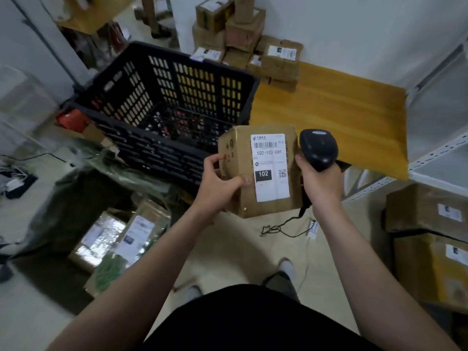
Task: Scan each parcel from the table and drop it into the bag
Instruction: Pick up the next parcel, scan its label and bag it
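1. Our left hand grips the left side of the parcel, thumb on its labelled face.
2. Our right hand is curled round the handle of the black scanner, just beside the parcel's right edge.
3. The parcel is held in the air, in front of the wooden table and the black crate.
4. The bag lies open on the floor at left, with labelled boxes inside.

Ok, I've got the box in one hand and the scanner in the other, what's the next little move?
Probably swing the scanner in your right hand over the barcode at the top of the label: the left hand holds the parcel label-up, but the scanner sits beside it.
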